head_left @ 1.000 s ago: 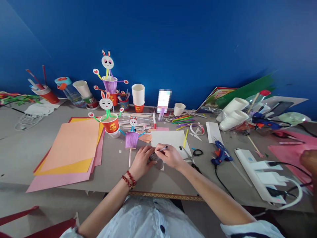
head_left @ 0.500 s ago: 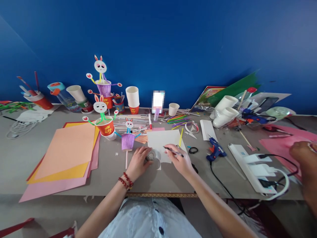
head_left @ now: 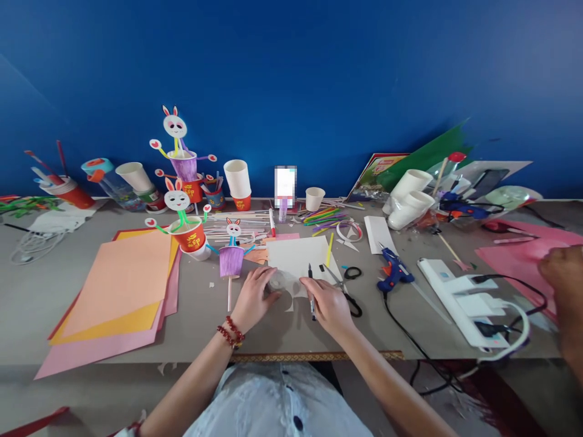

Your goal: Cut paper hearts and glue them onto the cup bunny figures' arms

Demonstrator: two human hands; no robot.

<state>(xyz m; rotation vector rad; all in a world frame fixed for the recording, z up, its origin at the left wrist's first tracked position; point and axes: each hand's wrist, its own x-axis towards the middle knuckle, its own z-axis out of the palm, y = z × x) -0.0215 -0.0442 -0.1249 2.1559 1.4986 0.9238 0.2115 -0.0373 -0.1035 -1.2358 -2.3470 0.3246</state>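
My left hand point(head_left: 256, 295), with a red bead bracelet at the wrist, curls its fingers and thumb around the left side of a clear round object point(head_left: 277, 280) that looks like a roll of tape. That object rests on a white sheet of paper point(head_left: 291, 250) with a rounded cut at its near edge. Over the sheet's right part, my right hand point(head_left: 330, 300) is closed on a dark pen point(head_left: 313, 309), whose tip points away from me. Black-handled scissors point(head_left: 352, 273) lie just right of this hand, partly covered by it. A yellow strip point(head_left: 329, 249) lies on the paper.
Coloured paper sheets point(head_left: 118, 285) are stacked at left. Bunny cup figures point(head_left: 231, 262) stand behind my left hand. A blue glue gun point(head_left: 392, 270) and a white power strip point(head_left: 455, 303) with cables lie at right. Another person's hand point(head_left: 562, 273) is at the right edge.
My right hand has turned, and the pen has swung from slanting leftward to pointing away from me. The scissors show more now. My left hand stays at the clear round object.
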